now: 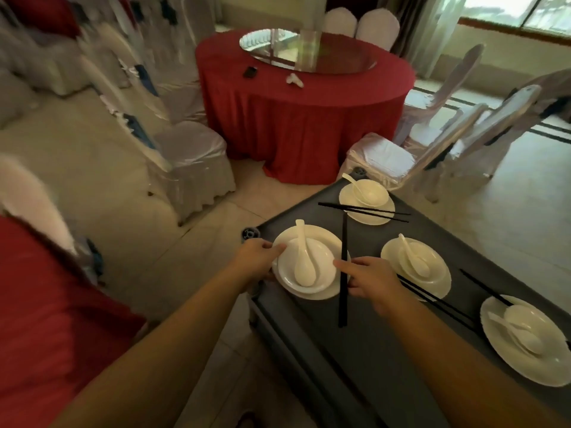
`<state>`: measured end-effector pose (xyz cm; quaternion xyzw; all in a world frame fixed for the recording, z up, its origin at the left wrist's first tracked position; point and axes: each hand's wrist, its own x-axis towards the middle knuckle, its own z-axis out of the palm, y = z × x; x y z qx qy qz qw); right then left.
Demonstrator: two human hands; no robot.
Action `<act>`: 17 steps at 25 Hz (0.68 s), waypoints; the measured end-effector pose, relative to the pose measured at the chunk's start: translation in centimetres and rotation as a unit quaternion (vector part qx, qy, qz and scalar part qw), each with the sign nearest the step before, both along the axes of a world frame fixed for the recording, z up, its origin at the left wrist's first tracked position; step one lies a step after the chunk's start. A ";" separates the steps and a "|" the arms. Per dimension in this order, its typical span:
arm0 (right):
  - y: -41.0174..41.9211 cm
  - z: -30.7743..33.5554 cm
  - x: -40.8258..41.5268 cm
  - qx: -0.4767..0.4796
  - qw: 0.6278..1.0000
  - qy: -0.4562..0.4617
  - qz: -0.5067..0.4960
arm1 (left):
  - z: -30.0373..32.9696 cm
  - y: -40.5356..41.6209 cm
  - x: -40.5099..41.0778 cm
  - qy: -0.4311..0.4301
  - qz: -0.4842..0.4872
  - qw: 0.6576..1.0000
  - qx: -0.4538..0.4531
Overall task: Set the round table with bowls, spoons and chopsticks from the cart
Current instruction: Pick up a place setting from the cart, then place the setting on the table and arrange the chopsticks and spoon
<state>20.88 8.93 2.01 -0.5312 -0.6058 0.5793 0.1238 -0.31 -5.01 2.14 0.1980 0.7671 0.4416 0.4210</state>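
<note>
On the dark grey cart (pixel 364 341) stand several white place sets, each a plate with a bowl and a spoon. My left hand (pixel 258 257) grips the left rim of the nearest plate (pixel 321 239), which carries a bowl (pixel 321 264) and a white spoon (pixel 301 257). My right hand (pixel 370 279) rests at the plate's right rim, fingers on the black chopsticks (pixel 343 267) lying across it. The round table (pixel 306 97) with a red cloth stands beyond the cart.
Other sets sit on the cart: far (pixel 367 199), middle (pixel 417 264), near right (pixel 525 338), with chopsticks beside them. A glass turntable (pixel 309 50), a dark phone (pixel 249 71) and a small white item (pixel 295 80) lie on the table. White-covered chairs (pixel 191 156) surround it.
</note>
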 end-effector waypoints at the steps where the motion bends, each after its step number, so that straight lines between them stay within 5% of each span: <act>1: -0.5 0.5 0.1 -0.006 1.000 0.006 0.022 | 0.4 -1.4 0.7 -0.004 0.021 1.000 0.000; 9: -8.3 3.5 -0.2 -0.012 0.974 0.030 0.226 | 2.1 -16.0 8.1 -0.008 0.244 0.969 0.022; 17: -22.7 5.1 -3.4 -0.019 0.905 0.040 0.422 | 3.8 -33.5 15.2 0.066 0.453 0.889 0.017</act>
